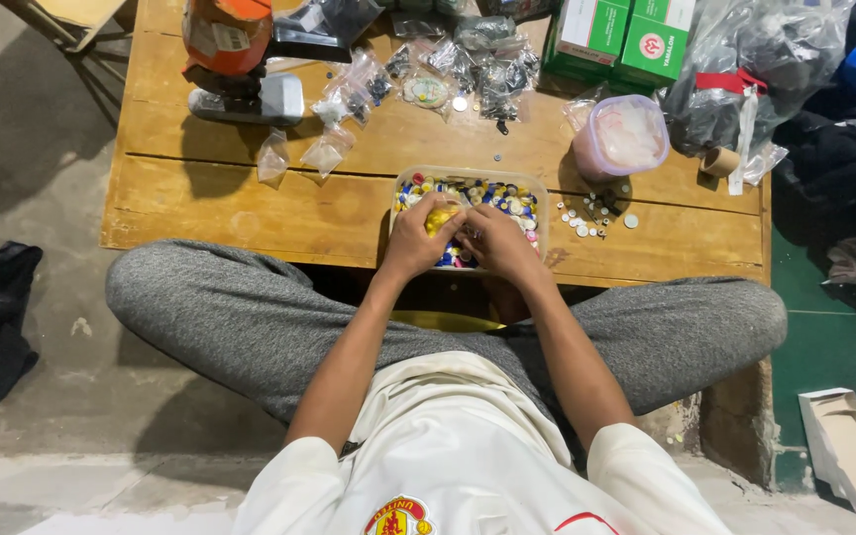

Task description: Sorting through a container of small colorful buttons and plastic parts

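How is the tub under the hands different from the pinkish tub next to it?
The clear tub under the left hand and right hand is rectangular and open; the pinkish tub is rounder and looks taller. The clear tub holds many colourful button-like pieces; the pinkish tub shows only something pale inside. The clear tub sits at the near table edge; the pinkish tub sits farther back. Both are see-through plastic on the wooden table.

Multicoloured buttons point(492, 194), yellow, blue, white and red, are seen centre frame; green boxes point(624, 35) upper right; grey trousers point(250, 307) below.
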